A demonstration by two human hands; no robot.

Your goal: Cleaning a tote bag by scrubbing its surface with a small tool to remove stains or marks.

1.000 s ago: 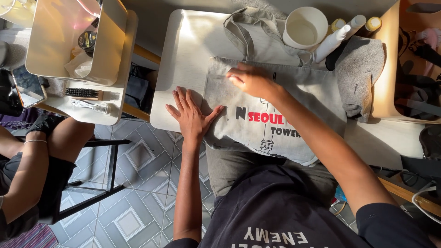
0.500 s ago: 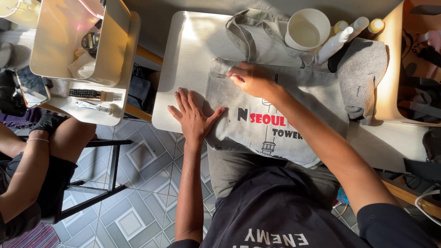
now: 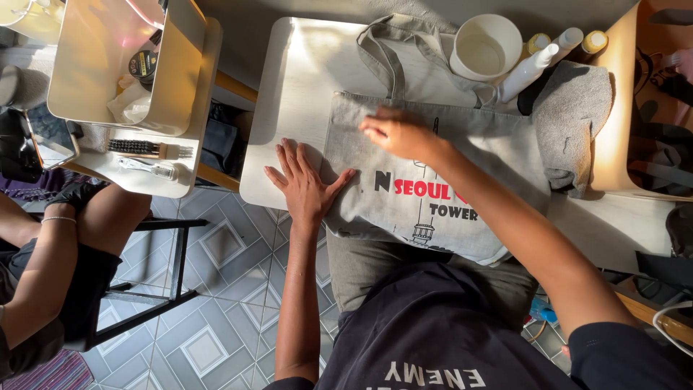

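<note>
Now two hands (image 3: 307,184) (image 3: 397,133) press one tote bag (image 3: 426,180)

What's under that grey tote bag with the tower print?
The grey tote bag lies on a white table, its lower edge hanging over the person's lap. Both hands press on it; anything beneath stays hidden.

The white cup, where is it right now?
In the head view, the white cup stands at the table's far edge, right of centre, just beyond the grey tote bag, beside the white spray bottle.
</note>
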